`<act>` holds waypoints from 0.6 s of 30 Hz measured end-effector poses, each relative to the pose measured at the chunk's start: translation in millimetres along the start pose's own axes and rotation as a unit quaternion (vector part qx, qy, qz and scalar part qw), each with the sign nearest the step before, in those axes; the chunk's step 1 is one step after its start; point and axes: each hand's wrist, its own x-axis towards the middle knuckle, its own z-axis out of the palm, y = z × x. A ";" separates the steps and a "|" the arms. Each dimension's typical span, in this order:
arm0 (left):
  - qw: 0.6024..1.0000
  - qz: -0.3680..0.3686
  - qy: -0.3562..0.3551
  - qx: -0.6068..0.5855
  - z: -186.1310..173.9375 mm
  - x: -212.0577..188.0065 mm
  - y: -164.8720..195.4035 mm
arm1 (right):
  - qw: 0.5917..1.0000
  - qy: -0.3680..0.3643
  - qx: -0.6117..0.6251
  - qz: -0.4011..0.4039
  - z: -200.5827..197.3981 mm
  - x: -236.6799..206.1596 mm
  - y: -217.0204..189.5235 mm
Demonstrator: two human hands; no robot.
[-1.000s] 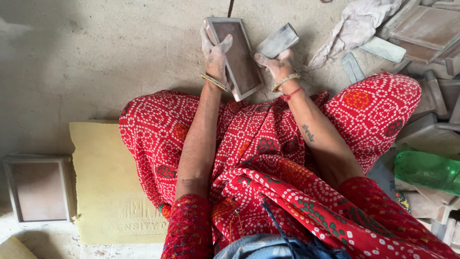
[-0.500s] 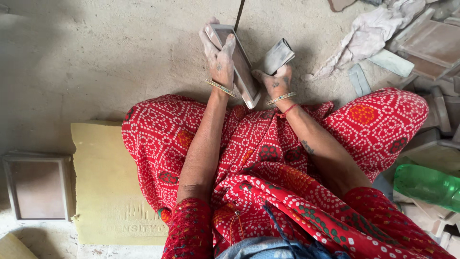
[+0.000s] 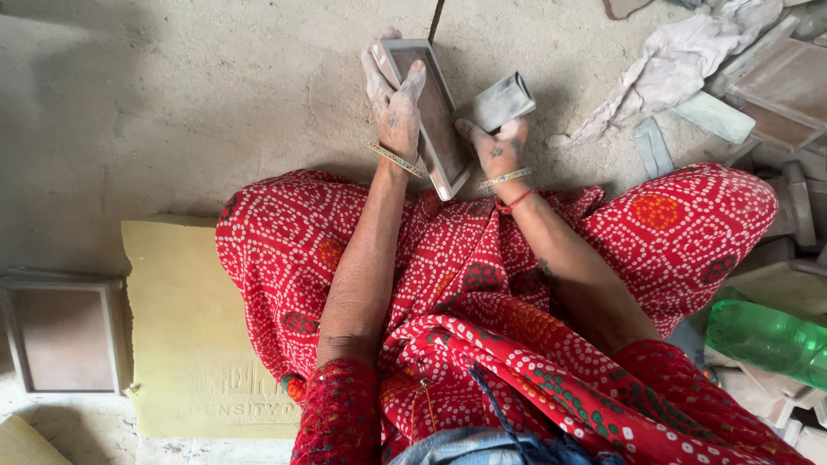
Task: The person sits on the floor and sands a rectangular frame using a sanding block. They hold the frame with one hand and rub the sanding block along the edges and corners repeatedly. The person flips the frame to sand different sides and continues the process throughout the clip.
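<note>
A green plastic bottle [image 3: 767, 340] lies on its side at the right edge, just beside the red-clad knee, and a pale yellow rectangular foam slab [image 3: 185, 327] with faint stamped lettering lies flat on the floor [image 3: 172, 112] at the left, partly under the red cloth.

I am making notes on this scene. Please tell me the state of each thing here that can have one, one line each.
Left hand: dusty, fingers gripping the rectangular tray.
Rectangular tray: held tilted above the lap, empty.
Right hand: dusty, closed on the folded grey pad.
Folded grey pad: folded, held beside the tray.
Green bottle: lying on its side.
Second tray: flat on the floor, empty.
White cloth: crumpled.
</note>
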 end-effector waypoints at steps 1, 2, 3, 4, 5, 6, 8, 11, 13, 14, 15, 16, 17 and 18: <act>1.000 0.001 -0.002 -0.002 0.3 0.3 0.4 | 1.000 0.003 0.001 -0.006 2.0 -3.0 -1.1; 1.000 0.002 -0.003 -0.004 0.5 0.5 1.1 | 1.000 0.005 0.002 -0.012 2.9 -5.8 -0.8; 1.000 0.003 -0.002 -0.006 0.9 0.9 2.1 | 1.000 0.006 0.003 -0.018 3.4 -8.1 -1.5; 1.000 0.011 -0.001 0.009 1.8 1.4 3.3 | 1.000 0.011 -0.001 -0.002 4.1 -8.9 -1.1; 1.000 0.017 -0.001 0.024 2.8 1.6 4.6 | 1.000 0.017 -0.006 0.014 4.4 -8.4 -1.4; 0.999 0.024 -0.001 0.039 4.0 1.5 6.0 | 0.999 0.023 -0.011 0.030 6.2 -5.3 -2.1; 0.997 -0.014 0.023 0.077 6.4 1.8 8.3 | 0.999 0.040 -0.018 0.026 12.5 6.9 -5.1; 0.997 -0.017 0.020 0.067 7.4 0.8 10.5 | 1.000 -0.015 -0.011 -0.013 31.3 37.9 -14.1; 0.998 0.003 0.016 0.065 6.4 1.5 11.0 | 0.999 -0.017 0.034 0.001 46.9 59.4 -24.9; 0.997 0.011 0.020 0.076 5.7 2.1 11.0 | 0.997 0.014 0.072 0.036 52.9 67.0 -30.9; 0.996 0.017 0.023 0.086 5.2 2.6 11.0 | 0.990 0.046 0.108 0.074 57.8 72.5 -36.5; 0.996 0.014 0.022 0.086 4.9 3.1 11.1 | 0.994 0.033 0.075 0.069 59.9 74.6 -39.1; 0.996 0.012 0.021 0.084 5.0 3.6 11.2 | 0.997 0.020 0.041 0.062 60.4 74.4 -40.0; 0.996 0.011 0.020 0.081 5.4 3.9 11.4 | 0.998 0.007 0.007 0.055 58.3 70.5 -40.9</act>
